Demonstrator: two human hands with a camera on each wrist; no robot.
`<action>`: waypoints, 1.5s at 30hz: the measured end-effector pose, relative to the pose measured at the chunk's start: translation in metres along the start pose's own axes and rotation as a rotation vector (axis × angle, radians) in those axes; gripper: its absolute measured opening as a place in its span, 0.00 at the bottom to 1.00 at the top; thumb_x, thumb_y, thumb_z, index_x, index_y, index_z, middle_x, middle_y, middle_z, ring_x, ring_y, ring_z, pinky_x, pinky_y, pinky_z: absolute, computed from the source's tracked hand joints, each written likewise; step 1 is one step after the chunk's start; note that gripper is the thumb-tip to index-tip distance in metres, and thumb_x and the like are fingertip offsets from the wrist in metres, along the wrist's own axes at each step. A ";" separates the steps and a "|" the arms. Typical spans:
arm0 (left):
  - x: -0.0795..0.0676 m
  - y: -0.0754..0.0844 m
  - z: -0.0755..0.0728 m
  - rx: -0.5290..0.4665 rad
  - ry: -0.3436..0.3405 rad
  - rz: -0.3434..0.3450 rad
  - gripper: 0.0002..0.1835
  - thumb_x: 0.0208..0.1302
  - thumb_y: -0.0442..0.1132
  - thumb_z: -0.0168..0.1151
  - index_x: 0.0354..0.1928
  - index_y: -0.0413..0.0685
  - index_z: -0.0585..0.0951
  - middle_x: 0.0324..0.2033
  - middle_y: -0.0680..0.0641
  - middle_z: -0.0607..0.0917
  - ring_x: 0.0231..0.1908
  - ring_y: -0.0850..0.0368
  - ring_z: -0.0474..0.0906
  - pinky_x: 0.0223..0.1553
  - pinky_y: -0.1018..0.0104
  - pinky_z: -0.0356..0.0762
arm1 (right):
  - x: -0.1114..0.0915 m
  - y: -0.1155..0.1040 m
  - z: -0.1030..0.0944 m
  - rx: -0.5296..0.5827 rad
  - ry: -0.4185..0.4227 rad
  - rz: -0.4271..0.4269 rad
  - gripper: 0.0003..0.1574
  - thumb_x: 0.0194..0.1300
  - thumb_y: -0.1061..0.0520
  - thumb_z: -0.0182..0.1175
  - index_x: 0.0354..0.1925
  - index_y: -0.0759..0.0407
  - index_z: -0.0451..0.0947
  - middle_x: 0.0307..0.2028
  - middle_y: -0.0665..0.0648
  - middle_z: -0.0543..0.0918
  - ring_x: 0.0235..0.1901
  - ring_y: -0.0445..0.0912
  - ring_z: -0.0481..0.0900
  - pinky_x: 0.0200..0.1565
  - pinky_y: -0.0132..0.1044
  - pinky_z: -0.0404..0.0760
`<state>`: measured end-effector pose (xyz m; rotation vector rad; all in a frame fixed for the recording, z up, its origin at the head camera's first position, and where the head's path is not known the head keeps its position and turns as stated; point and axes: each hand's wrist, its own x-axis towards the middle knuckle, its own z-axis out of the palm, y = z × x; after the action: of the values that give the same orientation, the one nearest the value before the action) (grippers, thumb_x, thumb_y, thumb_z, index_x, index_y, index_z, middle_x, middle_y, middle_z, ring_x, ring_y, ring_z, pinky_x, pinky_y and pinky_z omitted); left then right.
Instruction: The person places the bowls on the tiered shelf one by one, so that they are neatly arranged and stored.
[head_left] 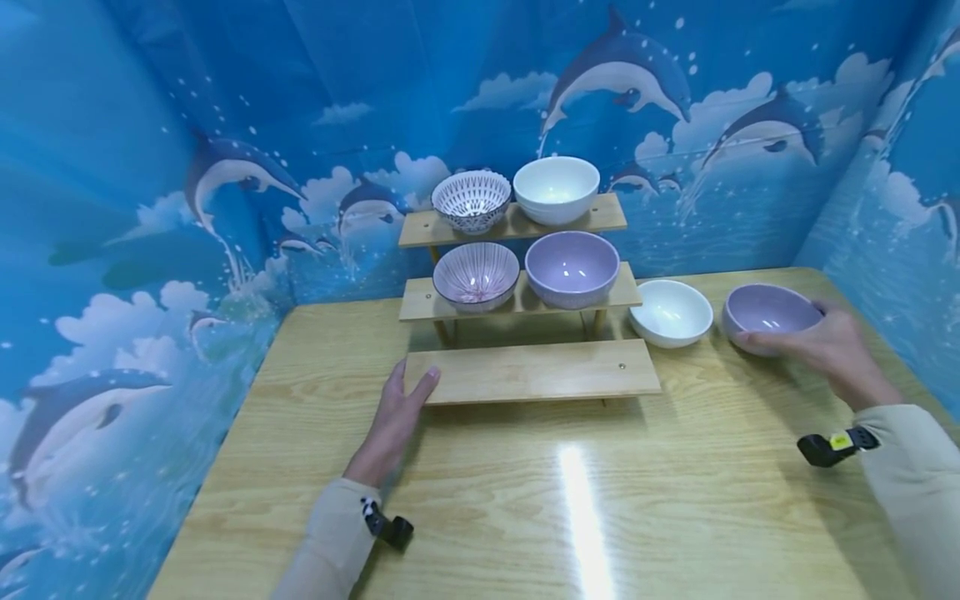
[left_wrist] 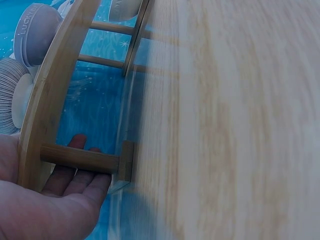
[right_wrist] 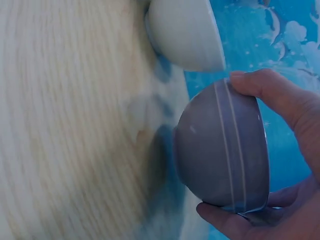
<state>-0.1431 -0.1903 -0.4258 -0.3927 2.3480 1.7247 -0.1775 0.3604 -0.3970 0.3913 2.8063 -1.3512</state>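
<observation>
My right hand (head_left: 828, 346) grips a purple bowl (head_left: 768, 308) by its sides at the right of the table. In the right wrist view the thumb lies near the rim on one side of that bowl (right_wrist: 220, 150) and fingers press the other. My left hand (head_left: 397, 417) holds the left end of the lowest board of a wooden tiered rack (head_left: 532, 372), thumb on top. Seen in the left wrist view, the fingers (left_wrist: 75, 180) reach underneath, beside a short wooden peg (left_wrist: 80, 157). The lowest board bears nothing.
A white bowl (head_left: 671, 312) stands on the table between rack and purple bowl. On the middle tier sit a striped bowl (head_left: 476, 277) and another purple bowl (head_left: 572, 269); on the top tier, a patterned bowl (head_left: 471, 201) and a white bowl (head_left: 557, 190). A dolphin-print curtain (head_left: 450, 75) hangs behind.
</observation>
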 end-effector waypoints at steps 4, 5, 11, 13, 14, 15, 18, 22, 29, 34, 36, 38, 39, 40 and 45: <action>0.000 0.001 0.000 0.008 0.000 0.000 0.56 0.64 0.73 0.56 0.82 0.54 0.43 0.81 0.44 0.42 0.79 0.42 0.35 0.76 0.38 0.37 | -0.009 -0.006 -0.003 0.001 0.017 -0.013 0.77 0.57 0.41 0.76 0.76 0.77 0.37 0.65 0.84 0.59 0.59 0.73 0.65 0.35 0.28 0.73; -0.001 0.001 0.000 0.009 0.001 0.000 0.56 0.64 0.73 0.56 0.82 0.54 0.42 0.81 0.44 0.41 0.79 0.42 0.35 0.76 0.38 0.36 | -0.011 -0.007 -0.004 -0.006 0.027 -0.018 0.77 0.56 0.41 0.76 0.76 0.77 0.38 0.65 0.84 0.59 0.59 0.73 0.65 0.34 0.28 0.72; -0.001 0.001 0.000 0.003 -0.001 0.000 0.57 0.64 0.73 0.56 0.82 0.53 0.42 0.81 0.44 0.41 0.79 0.42 0.35 0.76 0.38 0.37 | -0.025 -0.018 -0.005 -0.053 0.065 -0.045 0.77 0.54 0.42 0.78 0.77 0.76 0.39 0.64 0.85 0.60 0.57 0.74 0.66 0.36 0.35 0.74; -0.001 0.001 0.000 0.002 -0.003 -0.003 0.57 0.64 0.73 0.56 0.82 0.54 0.42 0.81 0.44 0.41 0.79 0.42 0.35 0.76 0.38 0.37 | -0.031 -0.023 -0.005 -0.058 0.071 -0.069 0.76 0.54 0.43 0.79 0.77 0.76 0.41 0.64 0.84 0.61 0.56 0.74 0.66 0.34 0.34 0.74; -0.001 0.001 0.000 0.005 -0.004 -0.006 0.57 0.64 0.73 0.56 0.82 0.54 0.42 0.81 0.44 0.41 0.78 0.42 0.35 0.76 0.38 0.37 | -0.034 -0.025 -0.005 -0.060 0.077 -0.082 0.75 0.53 0.44 0.79 0.76 0.76 0.42 0.63 0.84 0.62 0.55 0.73 0.67 0.33 0.32 0.74; -0.001 0.001 0.000 0.007 -0.004 -0.007 0.57 0.64 0.73 0.56 0.82 0.54 0.42 0.81 0.45 0.41 0.78 0.42 0.35 0.76 0.38 0.38 | -0.037 -0.027 -0.004 -0.060 0.081 -0.098 0.74 0.53 0.45 0.79 0.76 0.76 0.44 0.63 0.83 0.63 0.54 0.72 0.67 0.31 0.28 0.72; 0.000 0.001 0.000 0.011 -0.002 -0.010 0.57 0.63 0.74 0.56 0.82 0.55 0.42 0.81 0.45 0.42 0.79 0.42 0.36 0.76 0.37 0.38 | -0.048 -0.034 -0.002 -0.057 0.086 -0.141 0.72 0.52 0.47 0.80 0.75 0.76 0.47 0.62 0.82 0.63 0.52 0.71 0.67 0.26 0.24 0.71; 0.000 0.001 0.000 0.011 -0.005 -0.009 0.56 0.63 0.74 0.55 0.82 0.55 0.42 0.81 0.45 0.42 0.79 0.43 0.35 0.76 0.38 0.37 | -0.061 -0.046 0.002 -0.069 0.081 -0.188 0.72 0.49 0.48 0.82 0.75 0.75 0.50 0.61 0.82 0.64 0.51 0.72 0.69 0.24 0.25 0.73; 0.001 0.001 0.000 0.009 -0.001 -0.016 0.57 0.63 0.74 0.55 0.82 0.56 0.42 0.81 0.45 0.42 0.79 0.42 0.35 0.76 0.37 0.37 | -0.078 -0.066 0.012 -0.069 0.025 -0.254 0.74 0.46 0.50 0.84 0.76 0.73 0.50 0.61 0.81 0.65 0.51 0.72 0.70 0.27 0.24 0.74; 0.000 0.001 0.000 0.015 -0.003 -0.013 0.57 0.63 0.75 0.55 0.82 0.55 0.42 0.81 0.45 0.42 0.78 0.41 0.35 0.75 0.36 0.37 | -0.088 -0.080 0.021 -0.106 -0.017 -0.295 0.76 0.44 0.46 0.84 0.76 0.71 0.51 0.62 0.79 0.66 0.52 0.72 0.70 0.31 0.36 0.79; 0.000 0.000 0.000 0.015 -0.004 -0.012 0.57 0.63 0.75 0.55 0.82 0.55 0.42 0.81 0.44 0.42 0.78 0.41 0.35 0.75 0.36 0.37 | -0.090 -0.086 0.025 -0.131 -0.032 -0.307 0.77 0.42 0.44 0.85 0.76 0.71 0.51 0.63 0.78 0.67 0.52 0.71 0.71 0.33 0.43 0.80; 0.000 0.001 0.000 0.014 -0.001 -0.013 0.57 0.63 0.74 0.55 0.82 0.55 0.42 0.81 0.45 0.42 0.78 0.41 0.35 0.75 0.36 0.37 | -0.092 -0.091 0.029 -0.147 -0.049 -0.315 0.79 0.41 0.42 0.85 0.77 0.71 0.50 0.63 0.79 0.67 0.52 0.71 0.71 0.35 0.48 0.81; 0.001 0.001 0.000 0.012 0.000 -0.013 0.57 0.63 0.74 0.55 0.82 0.55 0.42 0.81 0.45 0.42 0.79 0.42 0.35 0.75 0.37 0.38 | -0.094 -0.094 0.032 -0.150 -0.061 -0.313 0.80 0.41 0.41 0.85 0.77 0.71 0.49 0.63 0.79 0.67 0.52 0.71 0.71 0.37 0.51 0.81; 0.001 0.001 0.000 0.011 0.000 -0.014 0.57 0.63 0.74 0.55 0.82 0.55 0.42 0.81 0.45 0.42 0.79 0.42 0.35 0.75 0.37 0.38 | -0.095 -0.097 0.034 -0.154 -0.068 -0.312 0.81 0.41 0.40 0.84 0.77 0.71 0.49 0.64 0.78 0.67 0.53 0.71 0.72 0.37 0.51 0.81; 0.001 0.000 0.000 0.011 0.000 -0.014 0.57 0.63 0.74 0.55 0.82 0.55 0.42 0.81 0.45 0.42 0.78 0.41 0.35 0.75 0.36 0.38 | -0.101 -0.109 0.049 -0.139 -0.129 -0.309 0.82 0.42 0.38 0.84 0.77 0.71 0.47 0.65 0.77 0.65 0.56 0.70 0.70 0.44 0.59 0.82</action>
<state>-0.1440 -0.1903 -0.4260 -0.4070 2.3483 1.7042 -0.1088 0.2353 -0.3329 -0.1339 2.9138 -1.1609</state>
